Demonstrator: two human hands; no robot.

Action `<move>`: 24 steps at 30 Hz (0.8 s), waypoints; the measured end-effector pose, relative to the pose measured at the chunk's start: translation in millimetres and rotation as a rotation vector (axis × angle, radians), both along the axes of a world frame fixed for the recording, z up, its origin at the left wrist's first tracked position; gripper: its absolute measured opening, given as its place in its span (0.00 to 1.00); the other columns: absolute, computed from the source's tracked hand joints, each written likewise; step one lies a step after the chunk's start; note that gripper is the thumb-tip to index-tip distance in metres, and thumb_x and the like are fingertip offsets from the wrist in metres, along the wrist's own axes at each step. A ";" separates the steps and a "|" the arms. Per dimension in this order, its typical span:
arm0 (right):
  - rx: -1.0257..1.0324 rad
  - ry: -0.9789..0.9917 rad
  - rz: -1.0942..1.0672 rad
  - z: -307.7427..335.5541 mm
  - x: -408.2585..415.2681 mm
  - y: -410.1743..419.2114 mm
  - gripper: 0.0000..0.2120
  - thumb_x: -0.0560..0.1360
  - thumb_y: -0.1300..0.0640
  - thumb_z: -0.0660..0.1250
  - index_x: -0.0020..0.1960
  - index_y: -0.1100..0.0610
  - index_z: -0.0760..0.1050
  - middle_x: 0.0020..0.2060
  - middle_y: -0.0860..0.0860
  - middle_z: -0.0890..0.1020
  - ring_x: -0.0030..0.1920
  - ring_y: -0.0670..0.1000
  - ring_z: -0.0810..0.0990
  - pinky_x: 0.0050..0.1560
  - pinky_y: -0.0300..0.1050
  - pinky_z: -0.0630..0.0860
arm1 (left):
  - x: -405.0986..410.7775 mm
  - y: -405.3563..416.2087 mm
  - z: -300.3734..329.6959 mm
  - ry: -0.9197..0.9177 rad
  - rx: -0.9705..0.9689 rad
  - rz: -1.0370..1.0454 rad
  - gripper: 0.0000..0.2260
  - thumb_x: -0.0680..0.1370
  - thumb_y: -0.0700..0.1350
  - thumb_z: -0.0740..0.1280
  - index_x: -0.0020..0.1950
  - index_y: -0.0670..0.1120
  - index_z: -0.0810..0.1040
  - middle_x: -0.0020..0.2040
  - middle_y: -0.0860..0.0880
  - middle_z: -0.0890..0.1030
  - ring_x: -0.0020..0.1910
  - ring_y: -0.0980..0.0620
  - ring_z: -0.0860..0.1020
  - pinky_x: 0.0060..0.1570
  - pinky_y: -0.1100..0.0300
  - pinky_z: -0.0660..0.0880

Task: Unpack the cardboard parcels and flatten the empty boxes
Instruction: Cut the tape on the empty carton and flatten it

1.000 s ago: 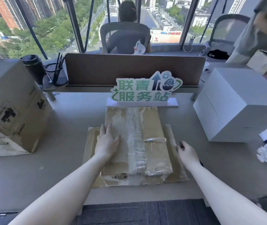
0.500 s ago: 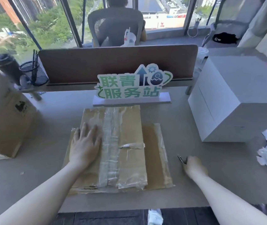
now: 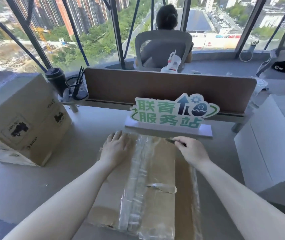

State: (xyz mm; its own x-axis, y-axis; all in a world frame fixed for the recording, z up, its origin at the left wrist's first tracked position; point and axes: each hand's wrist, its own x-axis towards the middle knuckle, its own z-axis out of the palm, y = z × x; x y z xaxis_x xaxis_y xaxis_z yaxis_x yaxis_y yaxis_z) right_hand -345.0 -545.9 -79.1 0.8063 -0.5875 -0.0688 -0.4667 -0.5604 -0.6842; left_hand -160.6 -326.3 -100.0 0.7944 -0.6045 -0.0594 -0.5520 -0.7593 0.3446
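A flat brown cardboard parcel (image 3: 155, 201) lies on the grey desk (image 3: 34, 184) in front of me, with a strip of clear tape (image 3: 138, 179) running down its middle. It rests on a flattened piece of cardboard (image 3: 184, 187). My left hand (image 3: 115, 148) lies flat, fingers straight, on the parcel's far left corner. My right hand (image 3: 192, 151) grips a small dark tool (image 3: 172, 140) whose tip sits at the parcel's far edge near the tape.
A large taped cardboard box (image 3: 22, 118) stands at left. A white box (image 3: 273, 144) stands at right. A green-lettered sign (image 3: 169, 113) on a white base is just beyond the parcel, before a brown divider (image 3: 155, 89). A person sits in a chair (image 3: 162, 47) behind it.
My right hand lifted the dark tool from the desk at the parcel's right and moved it to the far edge. My left hand slid forward to the parcel's far left corner.
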 end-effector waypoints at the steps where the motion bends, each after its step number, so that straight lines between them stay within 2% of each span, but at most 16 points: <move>1: -0.052 0.030 0.051 4.2 18.7 2.8 0.11 0.81 0.52 0.62 0.59 0.47 0.82 0.53 0.42 0.83 0.54 0.47 0.79 0.50 0.44 0.74 | 7.7 -7.0 -0.2 0.013 0.030 -0.016 0.22 0.83 0.57 0.54 0.76 0.53 0.63 0.79 0.50 0.59 0.77 0.44 0.56 0.73 0.47 0.59; 4: -0.199 0.141 0.167 10.8 68.1 9.2 0.12 0.82 0.52 0.62 0.60 0.47 0.81 0.60 0.46 0.82 0.60 0.51 0.78 0.54 0.49 0.77 | 26.8 -22.0 -2.4 0.048 0.083 -0.080 0.22 0.82 0.55 0.55 0.76 0.53 0.63 0.78 0.50 0.60 0.78 0.45 0.53 0.72 0.47 0.57; 6: -0.253 0.214 0.225 13.5 96.0 12.0 0.13 0.82 0.53 0.60 0.61 0.47 0.81 0.61 0.47 0.81 0.60 0.53 0.78 0.54 0.50 0.78 | 34.5 -23.1 -8.2 0.060 0.045 -0.124 0.20 0.80 0.56 0.60 0.71 0.53 0.68 0.73 0.50 0.67 0.75 0.45 0.58 0.69 0.48 0.62; 9: -0.281 0.333 0.303 11.7 129.5 10.1 0.14 0.82 0.53 0.59 0.62 0.45 0.80 0.61 0.47 0.82 0.57 0.54 0.79 0.54 0.51 0.79 | 39.9 -18.8 -19.2 0.074 -0.008 -0.141 0.22 0.77 0.60 0.62 0.69 0.54 0.68 0.67 0.50 0.70 0.70 0.45 0.63 0.64 0.48 0.67; 13: -0.234 0.470 0.449 15.2 157.4 4.6 0.14 0.81 0.55 0.61 0.61 0.45 0.81 0.60 0.43 0.82 0.56 0.51 0.79 0.57 0.50 0.78 | 42.3 -18.1 -24.0 0.077 -0.047 -0.130 0.25 0.75 0.65 0.61 0.68 0.54 0.69 0.65 0.51 0.71 0.69 0.47 0.63 0.62 0.49 0.68; 17: -0.233 0.547 0.561 25.5 173.1 -3.8 0.14 0.81 0.56 0.61 0.59 0.46 0.82 0.58 0.43 0.83 0.54 0.49 0.80 0.57 0.48 0.78 | 39.4 -19.4 -23.9 0.051 -0.018 -0.129 0.32 0.69 0.73 0.60 0.66 0.56 0.68 0.63 0.53 0.70 0.68 0.50 0.62 0.61 0.50 0.68; 24: -0.229 0.591 0.689 30.4 187.1 -11.1 0.13 0.81 0.59 0.62 0.60 0.50 0.82 0.56 0.45 0.83 0.56 0.50 0.79 0.59 0.46 0.75 | 40.3 -20.5 -26.2 0.004 0.009 -0.130 0.33 0.67 0.76 0.58 0.64 0.57 0.68 0.61 0.54 0.71 0.66 0.50 0.64 0.59 0.52 0.67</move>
